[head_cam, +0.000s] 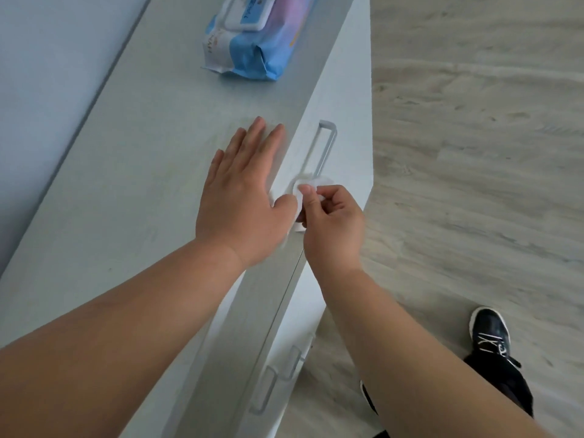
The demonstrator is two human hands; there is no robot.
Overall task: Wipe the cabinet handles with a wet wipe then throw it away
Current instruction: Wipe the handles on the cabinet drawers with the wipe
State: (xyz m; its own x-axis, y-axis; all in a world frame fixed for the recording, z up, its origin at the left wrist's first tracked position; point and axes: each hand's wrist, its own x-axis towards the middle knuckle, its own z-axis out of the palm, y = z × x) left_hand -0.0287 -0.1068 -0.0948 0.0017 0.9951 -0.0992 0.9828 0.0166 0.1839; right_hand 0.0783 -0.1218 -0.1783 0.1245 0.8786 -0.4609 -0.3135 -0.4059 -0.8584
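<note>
Head view
Wet wipe [305,188]: mid-frame, wrapped over the near end of the cabinet handle [322,147].
Right hand [331,226]: fingers [311,197] curled, thumb and forefinger pinching the wet wipe against the handle.
Left hand [240,197]: at 9 o'clock of the wipe, palm down on the bench [142,153], fingers straight and close together, holding nothing; thumb just beside the wipe.
Handle bar: runs from the wipe toward 12 o'clock, bare.
Wipes pack [252,49]: blue, at 12 o'clock on the bench, lid down, well apart from both hands.
Lower handles [264,390]: at 6 o'clock, between the forearms.
Shoe [489,333]: black, at 4 o'clock on the wood floor [474,153].
</note>
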